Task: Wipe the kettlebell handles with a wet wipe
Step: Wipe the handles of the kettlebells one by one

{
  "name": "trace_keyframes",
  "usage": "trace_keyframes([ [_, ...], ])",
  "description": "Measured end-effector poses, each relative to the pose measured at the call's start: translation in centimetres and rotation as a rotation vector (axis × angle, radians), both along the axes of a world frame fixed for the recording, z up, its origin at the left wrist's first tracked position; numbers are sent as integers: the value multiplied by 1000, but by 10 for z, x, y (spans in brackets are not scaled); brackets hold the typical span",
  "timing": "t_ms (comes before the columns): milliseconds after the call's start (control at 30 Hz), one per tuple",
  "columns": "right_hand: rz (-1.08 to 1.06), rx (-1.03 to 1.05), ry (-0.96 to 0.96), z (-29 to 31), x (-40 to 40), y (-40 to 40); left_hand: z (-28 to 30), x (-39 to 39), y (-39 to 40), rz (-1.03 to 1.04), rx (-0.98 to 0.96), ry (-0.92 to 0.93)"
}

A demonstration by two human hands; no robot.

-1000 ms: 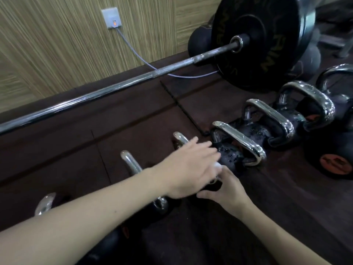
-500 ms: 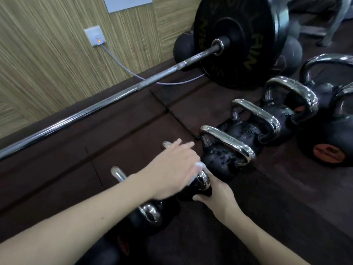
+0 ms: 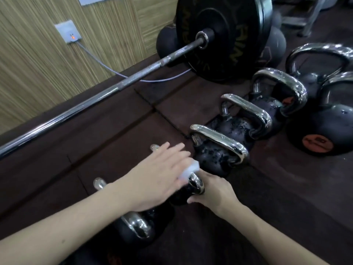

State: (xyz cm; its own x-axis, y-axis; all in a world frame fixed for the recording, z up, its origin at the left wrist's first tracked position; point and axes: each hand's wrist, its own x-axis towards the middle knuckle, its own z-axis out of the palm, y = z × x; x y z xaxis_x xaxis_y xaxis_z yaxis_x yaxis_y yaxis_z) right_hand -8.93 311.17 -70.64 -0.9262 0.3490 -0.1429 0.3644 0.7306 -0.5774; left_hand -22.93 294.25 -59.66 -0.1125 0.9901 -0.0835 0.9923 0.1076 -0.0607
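A row of black kettlebells with chrome handles runs diagonally across the dark rubber floor. My left hand lies over the handle of one small kettlebell, pressing a white wet wipe onto it. My right hand grips that kettlebell's black body from the near side. The near end of its handle shows between my hands; most of the rest is hidden under my left hand. Another small kettlebell sits nearer me under my left forearm. A wet-looking kettlebell stands just beyond.
A loaded barbell with a big black plate lies along the wood-panelled wall. A wall socket with a grey cable sits behind it. Larger kettlebells stand at the right.
My left hand with the wipe slid back along the handle toward me, uncovering the handle's near end. My right hand keeps its grip on the kettlebell. The camera shifted.
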Motion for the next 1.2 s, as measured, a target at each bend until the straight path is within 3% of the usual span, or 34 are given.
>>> trace_keyframes([
  [100,20,-36,10,-4,-1,1,1,-6,6,-69,-64,-25],
  [300,83,-210,51,-16,-1,6,3,-56,1,299,56,-388],
  [367,54,-257,61,-18,0,5,4,-40,6,236,16,-275],
  [467,6,-238,57,-21,0,1,-2,-3,17,-55,-20,-8],
  [533,2,-208,49,-22,-3,-1,-6,3,21,-163,1,3],
  [667,-13,-317,100,-25,-5,2,1,-38,14,65,17,-84],
  [767,-2,-356,121,-23,-3,0,4,-63,2,378,82,-397],
  [800,-2,-352,124,-23,-2,0,5,-62,3,415,96,-412],
  [867,-20,-333,111,-23,-2,1,5,-44,9,323,49,-232],
  [933,-35,-315,85,-23,-2,1,3,-10,19,72,28,-73],
  [1033,-47,-289,45,-22,-4,0,2,13,26,-127,48,-111],
  [1133,-37,-281,67,-19,-5,0,7,-17,20,-21,100,-116],
  [1200,-21,-291,87,-18,-4,-1,6,-45,9,263,132,-266],
])
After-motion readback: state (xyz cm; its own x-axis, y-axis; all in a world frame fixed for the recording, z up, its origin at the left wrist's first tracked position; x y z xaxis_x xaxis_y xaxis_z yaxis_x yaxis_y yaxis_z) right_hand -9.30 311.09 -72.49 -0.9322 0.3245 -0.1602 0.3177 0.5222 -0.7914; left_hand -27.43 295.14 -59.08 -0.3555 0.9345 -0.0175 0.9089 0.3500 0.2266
